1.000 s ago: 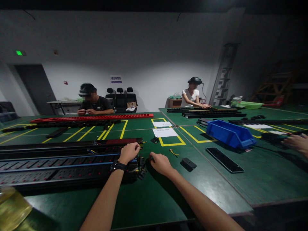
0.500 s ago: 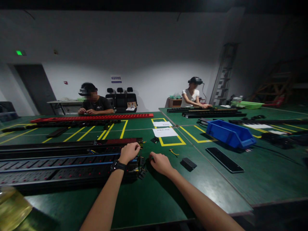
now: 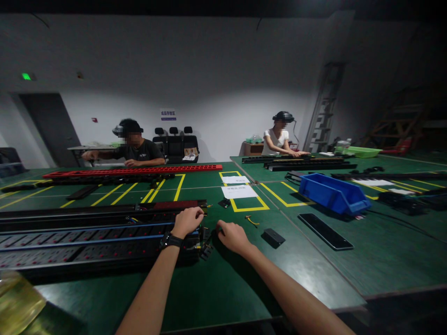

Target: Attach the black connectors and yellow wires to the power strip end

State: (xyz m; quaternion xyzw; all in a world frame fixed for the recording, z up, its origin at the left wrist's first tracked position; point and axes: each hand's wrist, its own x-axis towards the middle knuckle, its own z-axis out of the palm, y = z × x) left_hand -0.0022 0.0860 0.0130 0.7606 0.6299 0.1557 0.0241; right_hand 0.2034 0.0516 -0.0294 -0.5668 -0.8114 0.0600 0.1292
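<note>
Long black power strips [image 3: 115,249] with rows of sockets and blue edges lie side by side on the green table, running off to the left. My left hand [image 3: 188,222], with a dark watch on its wrist, rests over their right end; its fingers curl down and their tips are hidden. Loose black connectors [image 3: 206,251] and wires stick out below that hand. My right hand [image 3: 233,236] lies on the table just right of the strip ends, fingers curled in, with nothing showing in them. A small black block [image 3: 274,237] and a short yellow wire [image 3: 252,222] are to its right.
A dark phone [image 3: 324,231] and a blue bin [image 3: 333,193] stand on the right. White paper sheets [image 3: 239,191] lie ahead. A long red rail [image 3: 139,170] crosses the far side, near two seated co-workers. A jar of yellowish liquid [image 3: 19,302] is at lower left.
Both my hands stay where they were. The co-worker at far left has stretched one arm out to the left; the other co-worker hardly moves.
</note>
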